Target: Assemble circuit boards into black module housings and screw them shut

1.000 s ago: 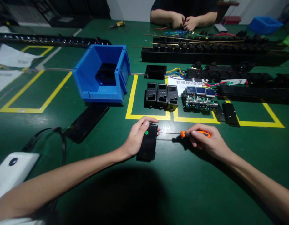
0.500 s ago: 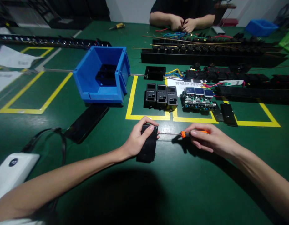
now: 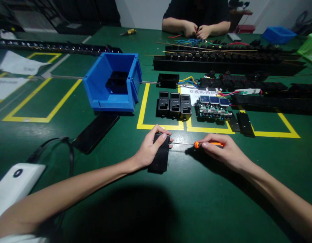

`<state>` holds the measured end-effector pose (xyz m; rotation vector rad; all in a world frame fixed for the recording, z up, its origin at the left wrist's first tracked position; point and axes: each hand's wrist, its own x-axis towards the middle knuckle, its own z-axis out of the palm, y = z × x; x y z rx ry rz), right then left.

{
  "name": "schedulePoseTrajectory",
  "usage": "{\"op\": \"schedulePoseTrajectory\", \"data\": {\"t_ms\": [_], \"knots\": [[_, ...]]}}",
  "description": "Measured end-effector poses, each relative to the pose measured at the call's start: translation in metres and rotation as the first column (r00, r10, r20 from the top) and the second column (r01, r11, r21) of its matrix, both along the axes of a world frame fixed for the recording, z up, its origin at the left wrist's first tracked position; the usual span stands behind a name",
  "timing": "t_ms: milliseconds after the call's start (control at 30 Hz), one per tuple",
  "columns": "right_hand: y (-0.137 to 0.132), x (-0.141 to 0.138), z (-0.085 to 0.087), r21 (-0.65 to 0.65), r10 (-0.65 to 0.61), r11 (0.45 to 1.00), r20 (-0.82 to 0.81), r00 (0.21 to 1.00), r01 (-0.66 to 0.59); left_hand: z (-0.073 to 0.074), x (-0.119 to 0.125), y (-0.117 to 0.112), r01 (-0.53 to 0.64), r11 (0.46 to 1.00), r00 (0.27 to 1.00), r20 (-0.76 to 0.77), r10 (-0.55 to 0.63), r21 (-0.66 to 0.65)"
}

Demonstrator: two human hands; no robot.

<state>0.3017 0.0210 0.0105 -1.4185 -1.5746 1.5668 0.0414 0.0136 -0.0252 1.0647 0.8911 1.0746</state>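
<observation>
My left hand [image 3: 151, 145] is wrapped round a black rectangular housing [image 3: 159, 158] on the green table, thumb on top and fingers over its far end. In my right hand [image 3: 222, 148] is a screwdriver [image 3: 197, 144] with an orange and black handle. Its thin shaft lies level and meets the right side of the housing near my left fingertips; the tip itself cannot be made out. Beyond my hands stand three black module cases [image 3: 175, 105] in a row. Right of them is a group of green circuit boards [image 3: 213, 109] with small screens.
A blue bin [image 3: 111, 107] holding black parts stands behind my left hand. Nearby lie a black phone [image 3: 96, 133] and a white power bank [image 3: 18, 185] with a cable. Flat black plates [image 3: 245, 124] and long black rails [image 3: 222, 62] are farther off. A person's hands [image 3: 196, 31] rest opposite.
My right fingers have closed further round the screwdriver handle. The housing stays in my left hand against the table. The whole view has shifted slightly.
</observation>
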Motion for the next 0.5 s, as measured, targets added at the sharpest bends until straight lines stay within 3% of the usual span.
{"op": "schedulePoseTrajectory", "data": {"t_ms": [133,233,333,500], "knots": [[-0.001,-0.001,-0.001,0.149,0.004,0.989,0.034,0.999,-0.009,-0.001,-0.001,0.001,-0.008,1.000,1.000,0.007,0.008,0.005],[-0.001,-0.003,-0.002,0.201,0.004,0.979,0.034,0.999,-0.011,-0.003,-0.003,0.004,-0.031,0.996,0.996,-0.082,0.038,0.083],[0.000,-0.004,-0.003,0.202,0.002,0.979,0.030,1.000,-0.008,-0.005,-0.006,0.009,-0.057,0.979,0.977,-0.193,0.095,0.195],[0.005,-0.001,-0.004,0.109,0.042,0.993,0.013,0.999,-0.043,-0.007,-0.008,0.012,-0.031,0.975,0.977,-0.199,0.076,0.220]]}}
